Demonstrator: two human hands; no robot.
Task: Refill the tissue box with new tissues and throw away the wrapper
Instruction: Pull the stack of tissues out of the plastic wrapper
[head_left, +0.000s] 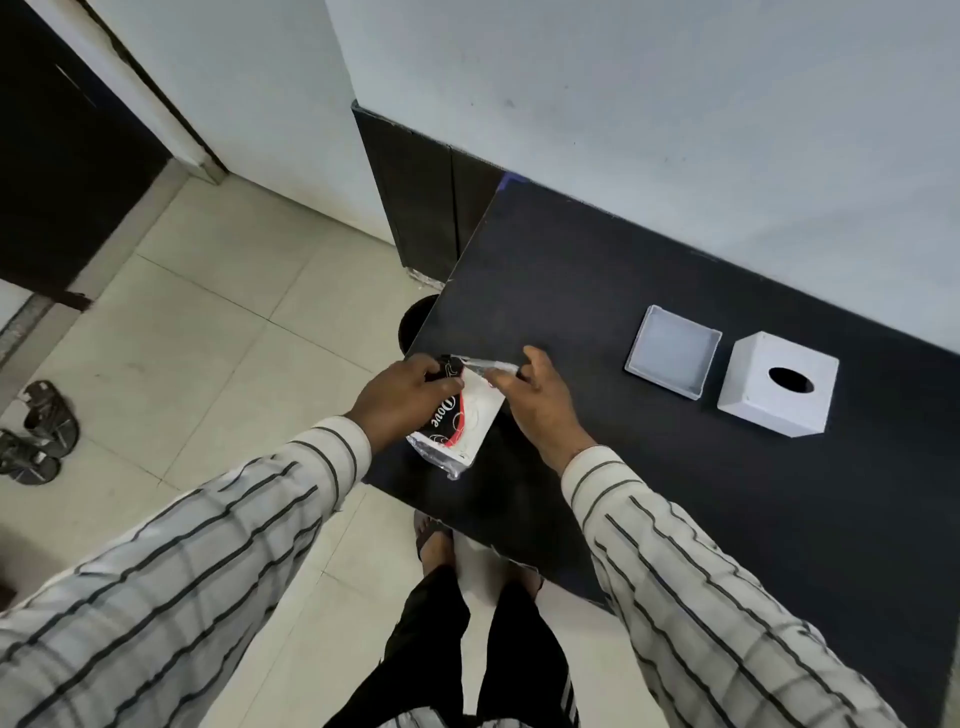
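From the head camera I see both hands working a pack of tissues (457, 421) at the near left corner of a matte black table (649, 467). The left hand (402, 402) is clamped around the pack's dark printed side; the right hand (537, 405) pinches the clear, crinkled plastic wrapper (480, 364) at the pack's top end, thumb and fingers together on the film. The pack is soft-sided and rectangular, white with a red and black printed band, its lower end glossy and puckered, and it hangs tilted over the table edge.

Well apart to the right, on the same surface, stand the two rigid white parts of the tissue box: a shallow square tray (672, 358), open side up, and just beside it a cube-shaped cover (776, 384) with an oval hole in its top. They do not touch.

The table's back edge meets a pale wall (623, 104). Much of the dark top lies bare between the hands and the box. Past the left edge, a round dark bin (415, 325) sits partly hidden on smooth cream floor tiles (208, 322), near a pair of sandals (39, 431).
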